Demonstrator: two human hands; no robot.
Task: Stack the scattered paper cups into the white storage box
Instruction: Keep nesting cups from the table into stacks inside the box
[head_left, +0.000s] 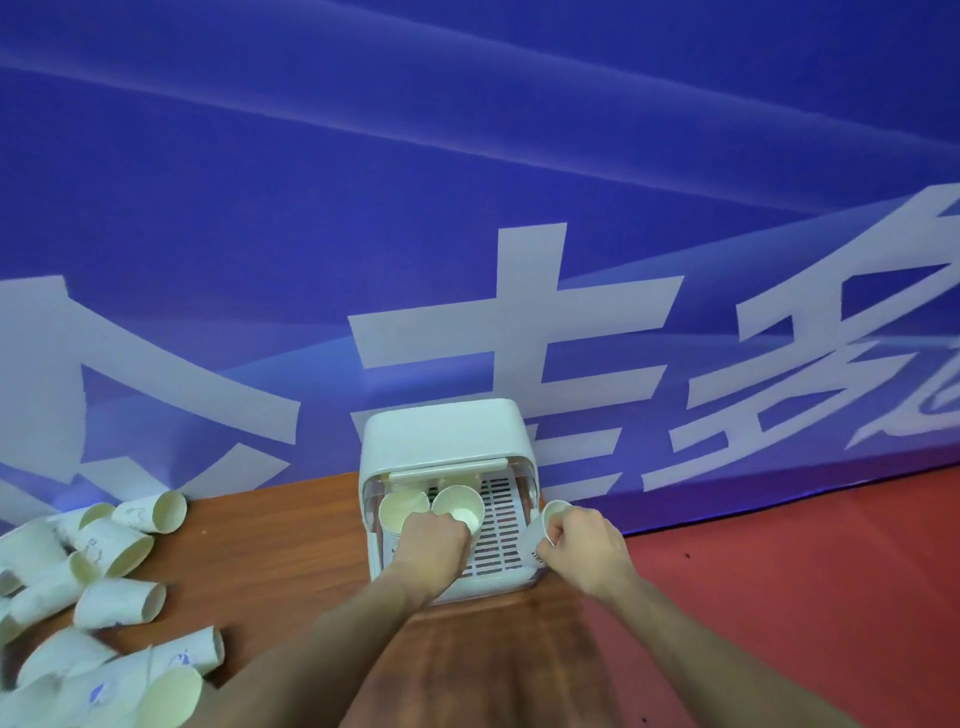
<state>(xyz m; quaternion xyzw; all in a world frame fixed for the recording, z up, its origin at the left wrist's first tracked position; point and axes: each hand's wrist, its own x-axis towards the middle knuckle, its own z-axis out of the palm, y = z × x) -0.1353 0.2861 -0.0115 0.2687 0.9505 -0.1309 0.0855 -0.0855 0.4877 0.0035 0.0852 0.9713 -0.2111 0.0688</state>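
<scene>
- The storage box stood on the desk, against the banner wall behind it.
- Two cups sat inside the box, left of its slotted tray.
- Scattered cups lay at the desk's left.
- Floor lay right.

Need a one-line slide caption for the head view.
Left hand sets a paper cup into the white storage box; right hand holds another cup beside it.
</scene>
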